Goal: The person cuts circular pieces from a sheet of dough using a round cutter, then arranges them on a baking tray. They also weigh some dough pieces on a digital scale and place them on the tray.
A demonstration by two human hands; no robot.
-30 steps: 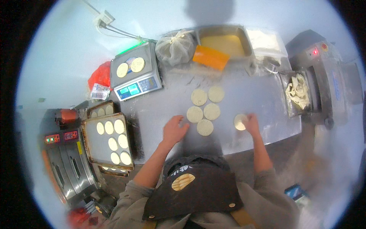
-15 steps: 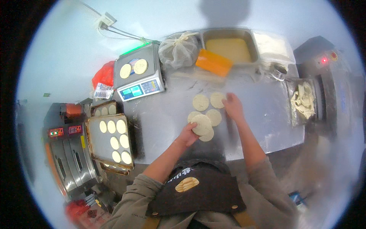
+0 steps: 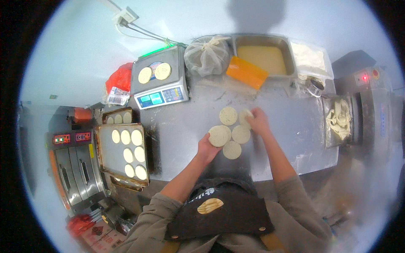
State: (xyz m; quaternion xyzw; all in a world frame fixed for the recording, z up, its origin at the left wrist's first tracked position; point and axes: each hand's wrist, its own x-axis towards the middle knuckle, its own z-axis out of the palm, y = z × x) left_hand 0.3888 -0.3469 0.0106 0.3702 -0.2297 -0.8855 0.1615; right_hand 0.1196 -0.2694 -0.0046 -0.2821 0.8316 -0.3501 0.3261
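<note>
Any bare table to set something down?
Yes. Table right of the right hand, up to the dough scraps. Also left, between the baking tray and left hand, below the scale. Crowded: dough rounds between the hands; tied bag, orange sheet, metal pan along the back.

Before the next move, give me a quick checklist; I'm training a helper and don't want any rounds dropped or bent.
1. Left hand holding a dough round: ok, gripped near its left edge.
2. Held round clear of the others in view: not ok, it covers part of another round.
3. Right hand at a second round: ok, fingers at its right edge.
4. Second round fully off the worktable: cannot tell from this angle.
5. Bare space on the large tray: ok, at its lower left.
6. Scale clear: not ok, two rounds lie on it.
</note>
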